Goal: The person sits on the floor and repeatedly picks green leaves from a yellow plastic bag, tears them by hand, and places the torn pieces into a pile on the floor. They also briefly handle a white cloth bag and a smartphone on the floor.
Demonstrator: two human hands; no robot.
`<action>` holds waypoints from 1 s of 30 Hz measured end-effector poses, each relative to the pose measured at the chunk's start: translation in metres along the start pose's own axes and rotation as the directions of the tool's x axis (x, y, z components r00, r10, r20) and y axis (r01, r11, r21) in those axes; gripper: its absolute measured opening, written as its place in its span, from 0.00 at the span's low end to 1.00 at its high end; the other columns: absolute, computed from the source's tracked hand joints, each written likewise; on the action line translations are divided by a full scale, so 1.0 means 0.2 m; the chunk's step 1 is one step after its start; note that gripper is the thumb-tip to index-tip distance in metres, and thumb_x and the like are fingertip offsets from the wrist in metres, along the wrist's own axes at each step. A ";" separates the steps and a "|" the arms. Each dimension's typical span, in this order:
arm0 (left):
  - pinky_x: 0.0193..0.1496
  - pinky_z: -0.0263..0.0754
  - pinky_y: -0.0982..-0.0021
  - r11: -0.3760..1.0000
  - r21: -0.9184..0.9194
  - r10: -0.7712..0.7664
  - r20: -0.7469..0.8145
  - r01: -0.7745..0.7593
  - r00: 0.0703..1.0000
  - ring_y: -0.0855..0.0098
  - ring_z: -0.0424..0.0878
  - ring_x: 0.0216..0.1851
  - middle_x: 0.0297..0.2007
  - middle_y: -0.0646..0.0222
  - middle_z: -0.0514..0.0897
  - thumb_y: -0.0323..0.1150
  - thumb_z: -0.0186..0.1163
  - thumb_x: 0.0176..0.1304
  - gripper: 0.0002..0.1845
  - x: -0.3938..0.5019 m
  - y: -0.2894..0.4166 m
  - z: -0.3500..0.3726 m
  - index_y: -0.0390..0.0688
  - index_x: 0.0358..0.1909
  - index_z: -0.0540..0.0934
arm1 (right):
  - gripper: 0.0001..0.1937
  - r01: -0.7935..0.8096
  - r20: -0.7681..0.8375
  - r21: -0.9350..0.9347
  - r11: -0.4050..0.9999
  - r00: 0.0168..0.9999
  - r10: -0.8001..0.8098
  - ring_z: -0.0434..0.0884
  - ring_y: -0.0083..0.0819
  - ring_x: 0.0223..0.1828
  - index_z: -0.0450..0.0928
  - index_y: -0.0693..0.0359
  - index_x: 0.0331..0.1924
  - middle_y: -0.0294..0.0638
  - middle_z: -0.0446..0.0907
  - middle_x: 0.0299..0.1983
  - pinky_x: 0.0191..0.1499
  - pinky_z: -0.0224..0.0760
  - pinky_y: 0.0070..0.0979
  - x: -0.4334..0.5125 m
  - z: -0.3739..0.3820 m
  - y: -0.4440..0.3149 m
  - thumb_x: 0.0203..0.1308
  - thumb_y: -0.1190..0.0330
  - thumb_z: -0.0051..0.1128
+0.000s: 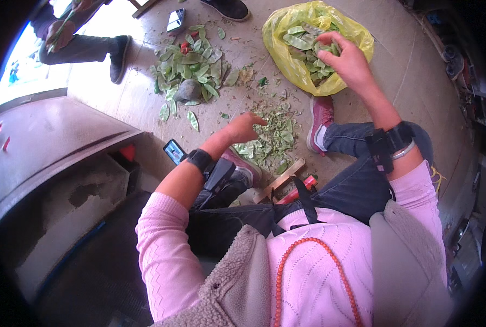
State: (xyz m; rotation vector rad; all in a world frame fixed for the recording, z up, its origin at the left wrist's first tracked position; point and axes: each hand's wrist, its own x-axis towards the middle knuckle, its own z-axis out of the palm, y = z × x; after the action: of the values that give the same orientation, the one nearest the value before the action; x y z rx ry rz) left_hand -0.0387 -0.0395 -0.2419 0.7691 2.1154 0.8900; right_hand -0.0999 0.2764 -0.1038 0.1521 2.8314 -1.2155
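Note:
My right hand point(347, 61) is over the mouth of a yellow plastic bag point(273, 41), its thumb and fingers curled around green pods point(329, 48). More flat green pods point(300, 40) fill the bag beneath it. My left hand point(245, 127) hovers beside a heap of small green trimmings point(282, 131) on the floor, fingers bent; whether it holds anything is hidden. Beyond it lies a larger pile of flat green pods point(194, 65), with a dark grey round thing point(188, 90) at its near edge and a few red pieces point(185, 47) on top.
A phone point(174, 151) leans near my left forearm, and another point(175, 20) lies beyond the pile. A wooden stool part point(282, 180) and a red object point(296, 193) are between my legs. A cabinet point(63, 131) stands left. Another person's hand point(61, 34) and shoes are at the far side.

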 end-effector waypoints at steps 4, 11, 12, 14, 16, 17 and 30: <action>0.46 0.82 0.58 0.886 0.278 -0.337 -0.159 0.370 0.928 0.55 0.87 0.36 0.31 0.57 0.88 0.33 0.58 0.56 0.14 0.22 -0.45 -0.15 0.47 0.41 0.88 | 0.27 0.072 -0.207 -0.375 0.924 0.965 -0.159 0.76 0.39 0.61 0.74 0.50 0.63 0.47 0.69 0.66 0.62 0.69 0.34 0.08 -0.10 0.02 0.57 0.61 0.64; 0.48 0.79 0.50 0.661 0.070 -0.581 -0.582 0.747 0.569 0.47 0.84 0.46 0.45 0.49 0.85 0.42 0.59 0.62 0.21 0.49 -0.73 -0.33 0.46 0.55 0.74 | 0.25 0.257 -0.038 -0.263 0.930 0.960 -0.277 0.67 0.47 0.70 0.76 0.54 0.60 0.48 0.64 0.71 0.70 0.59 0.39 -0.02 -0.13 -0.29 0.56 0.63 0.63; 0.48 0.79 0.50 0.630 0.083 -0.601 -0.578 0.773 0.552 0.47 0.84 0.46 0.45 0.49 0.85 0.42 0.60 0.63 0.22 0.52 -0.74 -0.33 0.46 0.56 0.71 | 0.25 0.263 -0.026 -0.236 0.936 0.961 -0.276 0.68 0.47 0.69 0.77 0.54 0.59 0.48 0.65 0.70 0.68 0.61 0.39 -0.03 -0.13 -0.32 0.55 0.65 0.64; 0.48 0.79 0.50 0.630 0.100 -0.616 -0.540 0.770 0.573 0.46 0.84 0.46 0.44 0.48 0.85 0.42 0.59 0.63 0.23 0.55 -0.78 -0.33 0.47 0.57 0.69 | 0.23 0.236 0.020 -0.187 0.954 0.971 -0.236 0.66 0.44 0.70 0.78 0.58 0.58 0.47 0.65 0.70 0.71 0.56 0.38 -0.04 -0.12 -0.37 0.57 0.63 0.63; 0.47 0.79 0.49 0.644 0.127 -0.589 -0.548 0.755 0.594 0.46 0.85 0.45 0.41 0.48 0.86 0.40 0.58 0.64 0.19 0.56 -0.82 -0.33 0.45 0.53 0.73 | 0.22 0.242 0.048 -0.203 0.949 0.970 -0.237 0.67 0.44 0.70 0.79 0.58 0.57 0.47 0.66 0.70 0.71 0.57 0.37 -0.04 -0.12 -0.39 0.57 0.66 0.63; 0.47 0.79 0.49 0.645 0.120 -0.594 -0.543 0.755 0.594 0.45 0.85 0.44 0.40 0.48 0.86 0.40 0.58 0.63 0.17 0.53 -0.84 -0.34 0.44 0.51 0.74 | 0.21 0.235 0.056 -0.201 0.951 0.972 -0.228 0.68 0.44 0.69 0.79 0.58 0.57 0.46 0.67 0.69 0.70 0.58 0.37 -0.05 -0.12 -0.41 0.57 0.68 0.62; 0.29 0.66 0.82 0.544 -0.839 -0.272 -0.144 0.029 0.951 0.83 0.70 0.26 0.32 0.71 0.78 0.30 0.51 0.75 0.18 0.05 0.27 -0.72 0.43 0.63 0.65 | 0.26 0.537 0.082 -0.219 0.815 0.842 -0.533 0.69 0.44 0.67 0.76 0.53 0.59 0.43 0.75 0.62 0.68 0.63 0.39 -0.21 0.02 -0.48 0.53 0.71 0.65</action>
State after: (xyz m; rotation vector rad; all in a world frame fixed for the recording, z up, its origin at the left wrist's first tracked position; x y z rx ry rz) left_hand -0.1447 -0.0506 -0.1290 -0.0584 1.5919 1.7732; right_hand -0.0700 0.2043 -0.0340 -0.7149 3.0721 -0.9073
